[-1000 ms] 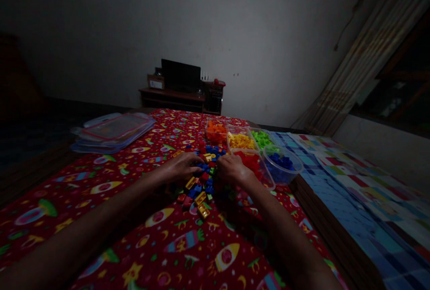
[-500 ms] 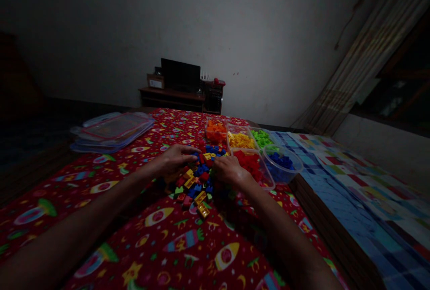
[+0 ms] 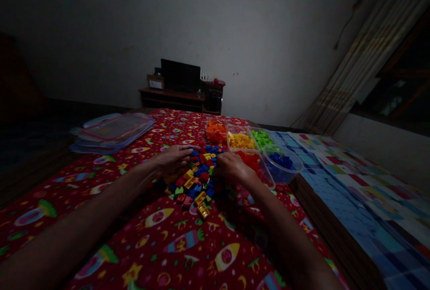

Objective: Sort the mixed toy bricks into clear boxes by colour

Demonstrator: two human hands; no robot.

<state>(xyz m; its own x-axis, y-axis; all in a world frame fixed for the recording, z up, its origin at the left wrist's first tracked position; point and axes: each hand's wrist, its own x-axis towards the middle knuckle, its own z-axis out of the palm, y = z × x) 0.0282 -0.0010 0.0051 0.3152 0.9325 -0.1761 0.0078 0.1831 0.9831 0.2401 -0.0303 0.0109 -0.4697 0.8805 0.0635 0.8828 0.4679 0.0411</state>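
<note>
A loose pile of mixed toy building bricks [image 3: 196,178], in blue, yellow, red and green, lies on a red patterned cloth [image 3: 157,245]. At the pile's left edge is my left hand [image 3: 173,159], its fingers stretched out over the bricks and apart. My right hand [image 3: 232,166] is curled in at the pile's right side, close to a clear tub of red bricks [image 3: 271,181]. Its fingertips point down and away from me, so whatever they hold is hidden.
Further clear tubs hold orange bricks [image 3: 216,131], yellow bricks [image 3: 242,141], green bricks [image 3: 262,137] and blue bricks [image 3: 280,161]. Clear lids [image 3: 114,131] are stacked at the left. Behind stands a low desk [image 3: 171,94] with a dark monitor [image 3: 180,75].
My left hand has drawn back slightly to the left, uncovering more bricks. My right hand has shifted a little to the right and stays curled.
</note>
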